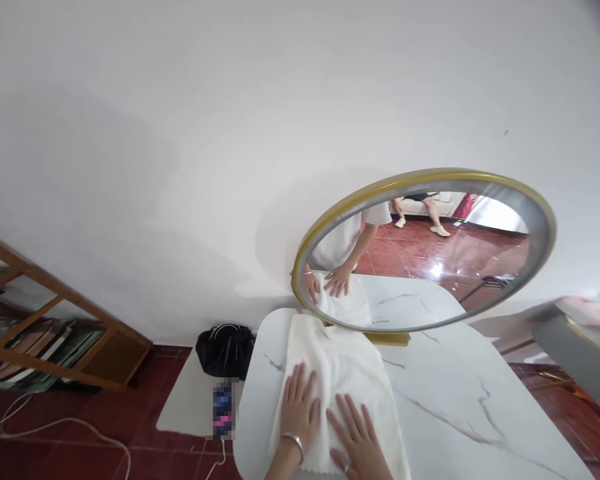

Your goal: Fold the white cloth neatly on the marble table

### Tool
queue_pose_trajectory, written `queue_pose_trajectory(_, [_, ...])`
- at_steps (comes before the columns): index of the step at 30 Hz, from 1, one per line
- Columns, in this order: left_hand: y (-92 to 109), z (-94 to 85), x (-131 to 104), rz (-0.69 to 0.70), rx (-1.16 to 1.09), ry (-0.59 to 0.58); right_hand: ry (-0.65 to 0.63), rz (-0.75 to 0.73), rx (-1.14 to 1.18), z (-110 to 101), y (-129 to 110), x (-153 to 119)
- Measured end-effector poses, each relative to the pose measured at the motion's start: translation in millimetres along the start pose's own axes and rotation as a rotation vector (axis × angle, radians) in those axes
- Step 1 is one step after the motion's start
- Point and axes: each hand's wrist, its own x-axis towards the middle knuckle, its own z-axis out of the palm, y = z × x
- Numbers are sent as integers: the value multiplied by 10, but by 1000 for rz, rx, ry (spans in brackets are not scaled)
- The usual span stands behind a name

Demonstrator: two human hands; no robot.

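Observation:
A white towel [353, 363] lies spread on the marble-patterned table [445, 393], its far end reaching the foot of the mirror. Soft wrinkles show in its upper half. My left hand [300, 407] rests flat on the towel's left side, fingers stretched out, a silver bangle at the wrist. Palm down on the nearer part of the cloth lies my right hand [355, 433], its fingers spread and a ring on one of them. Neither hand grips anything. The towel's near edge is partly hidden by my forearms.
An oval gold-rimmed mirror [480, 267] stands at the table's back, reflecting my arms and a seated person's legs. To the left, a low white stool [180, 407] bears a black bag [225, 350] and a blurred-out device. A wooden shelf [115, 347] and cable [80, 421] are farther left.

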Motion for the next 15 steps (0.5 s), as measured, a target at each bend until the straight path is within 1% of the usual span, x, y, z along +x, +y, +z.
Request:
queue_pose_trajectory(2, [-205,-33,-111,-39,65,83,15,-18,40,42,-105,131])
queue_pose_trajectory(4, [-429,-81,-250,-83,124,151,4,-53,118,101,-244,272])
queue_pose_trajectory(7, [-732,-160,-457,-141,189,219,-52,-123,244,231,-478,464])
queue_pose_trajectory(9, [-871,-196,-562,-175,216,251,-42,-164,271,344,-618,556])
queue_pose_trajectory(10, [-915,-204,-600,-184,226,266,-3,-172,258,403,-675,586])
queue_pose_trajectory(12, [-954,-198,-647,-190,239,294,146,-157,194,513,-755,611])
queue_pose_trajectory(14, [-938,-169,-670,-186,245,320,317,-115,124,588,-788,586])
queue_pose_trajectory(15, [-915,-148,-676,-185,246,328,373,-92,101,605,-785,556])
